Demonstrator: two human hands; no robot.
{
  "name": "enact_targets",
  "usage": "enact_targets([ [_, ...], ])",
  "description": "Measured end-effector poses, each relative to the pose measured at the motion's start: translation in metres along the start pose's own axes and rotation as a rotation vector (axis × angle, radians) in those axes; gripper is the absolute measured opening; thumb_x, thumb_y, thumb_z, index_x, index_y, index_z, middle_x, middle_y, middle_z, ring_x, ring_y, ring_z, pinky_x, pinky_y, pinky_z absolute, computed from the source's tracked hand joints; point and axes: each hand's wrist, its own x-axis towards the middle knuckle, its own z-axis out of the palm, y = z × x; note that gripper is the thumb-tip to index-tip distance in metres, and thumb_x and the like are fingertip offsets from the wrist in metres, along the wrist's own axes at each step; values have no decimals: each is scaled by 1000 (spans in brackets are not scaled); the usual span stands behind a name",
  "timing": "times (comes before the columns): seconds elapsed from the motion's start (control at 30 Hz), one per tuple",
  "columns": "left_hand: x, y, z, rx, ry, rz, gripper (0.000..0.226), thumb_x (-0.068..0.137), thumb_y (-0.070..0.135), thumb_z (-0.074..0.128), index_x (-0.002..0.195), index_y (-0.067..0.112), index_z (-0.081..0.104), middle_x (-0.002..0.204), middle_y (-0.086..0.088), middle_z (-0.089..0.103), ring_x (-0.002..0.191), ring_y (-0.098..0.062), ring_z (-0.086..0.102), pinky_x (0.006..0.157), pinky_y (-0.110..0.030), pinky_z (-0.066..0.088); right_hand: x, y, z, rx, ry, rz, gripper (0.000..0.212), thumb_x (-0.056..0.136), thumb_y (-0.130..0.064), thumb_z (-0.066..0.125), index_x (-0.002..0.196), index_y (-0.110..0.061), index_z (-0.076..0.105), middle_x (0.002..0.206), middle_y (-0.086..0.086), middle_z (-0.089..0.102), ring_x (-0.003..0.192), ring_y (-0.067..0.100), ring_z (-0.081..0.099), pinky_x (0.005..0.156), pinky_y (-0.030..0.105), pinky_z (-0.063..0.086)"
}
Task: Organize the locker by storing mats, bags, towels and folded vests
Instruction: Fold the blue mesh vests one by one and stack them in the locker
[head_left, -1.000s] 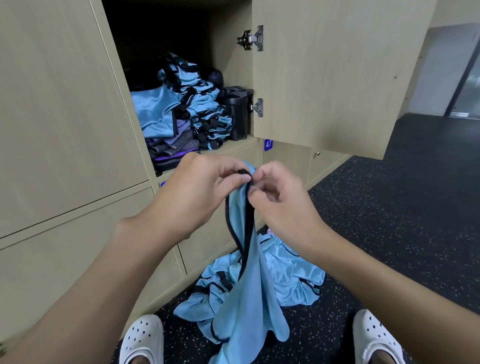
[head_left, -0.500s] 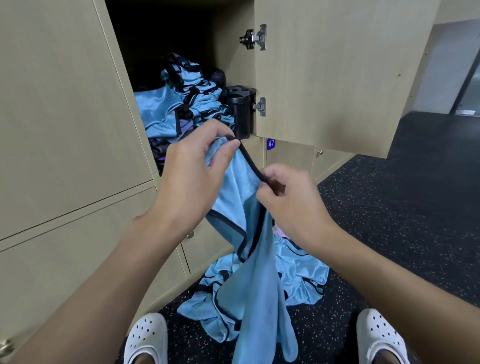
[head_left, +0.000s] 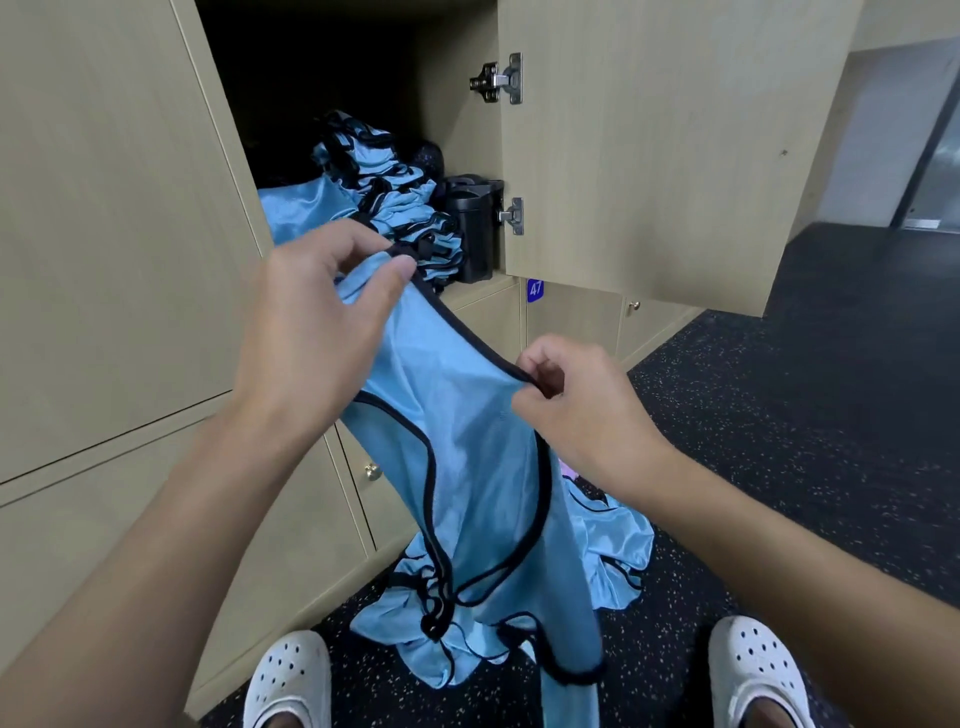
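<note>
Blue vest (head_left: 457, 431) held up just in front of open locker (head_left: 457, 130). Black trim (head_left: 467, 339) pinched at top by left hand (head_left: 311, 338); same trim pinched lower by curled right hand (head_left: 576, 410). Judged light, limp, slippery; trim corners best gripped.

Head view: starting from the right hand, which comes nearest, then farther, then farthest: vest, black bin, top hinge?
1. The vest, pinched by the right hand.
2. The black bin, up-left inside the locker.
3. The top hinge, high on the door.
</note>
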Motion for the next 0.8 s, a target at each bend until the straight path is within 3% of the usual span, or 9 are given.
enact_targets([
  [0.07, 4, -4, -8, 17, 34, -38, 11, 93, 27, 67, 83, 29, 62, 77, 18, 61, 75, 0, 54, 72, -16, 42, 1, 1, -1, -5, -12, 16, 10, 70, -29, 51, 77, -33, 57, 64, -8, 58, 60, 12, 48, 79, 54, 50],
  [0.17, 9, -11, -17, 42, 65, -97, 10, 93, 27, 66, 84, 29, 63, 79, 19, 60, 77, -3, 56, 74, -18, 43, 2, 4, -1, -38, -15, 11, 8, 75, -26, 54, 75, -31, 60, 61, -12, 56, 59, 12, 47, 76, 50, 51],
  [0.3, 7, -14, -19, 92, -40, -104, 1, 92, 22, 67, 93, 23, 68, 92, 20, 65, 86, 13, 57, 76, -1, 38, 2, 7, -5, -71, -5, -65, 12, 90, -18, 60, 81, -22, 68, 79, -4, 64, 72, 16, 58, 74, 43, 52],
  [0.4, -3, -11, -10, 40, -253, -104, 28, 83, 39, 75, 106, 22, 73, 104, 17, 70, 98, 15, 60, 88, -2, 40, 2, 5, -7, -55, -55, -141, 15, 92, -12, 59, 84, -15, 70, 79, 4, 67, 72, 21, 60, 71, 40, 51],
  [0.5, -18, -4, 7, 28, -629, -177, 73, 63, 69, 75, 124, 30, 66, 106, 25, 70, 102, 14, 61, 94, -15, 45, 1, 3, -7, -16, -90, -195, 17, 89, -5, 60, 86, -13, 74, 78, 4, 71, 74, 18, 64, 72, 32, 52],
  [0.57, -28, -6, 21, 47, -792, -188, 49, 70, 58, 77, 111, 32, 72, 92, 25, 71, 85, 12, 64, 83, -19, 50, -1, 1, -8, 16, -121, -200, 18, 88, -3, 60, 85, -14, 75, 76, -1, 72, 67, 8, 60, 67, 23, 48],
  [0.63, -31, -6, 28, 42, -777, -170, 11, 83, 37, 75, 85, 26, 76, 69, 19, 67, 62, 2, 59, 65, -23, 48, -3, 1, -9, 59, -152, -181, 15, 90, -6, 61, 85, -14, 74, 76, -2, 71, 63, 2, 56, 62, 17, 46],
  [0.73, -26, -7, 23, 57, -657, -139, 18, 90, 24, 68, 73, 20, 72, 56, 7, 61, 48, -8, 47, 49, -24, 41, -4, 3, -13, 82, -161, -149, 10, 92, -12, 63, 85, -13, 71, 76, 3, 70, 59, 3, 52, 55, 19, 45],
  [0.8, -19, -7, 15, 16, -575, -172, 17, 91, 19, 67, 74, 18, 71, 53, 11, 58, 42, -6, 45, 42, -20, 38, -4, 5, -15, 62, -173, -135, 10, 91, -12, 65, 82, -12, 69, 75, 5, 70, 60, 6, 52, 60, 22, 45],
])
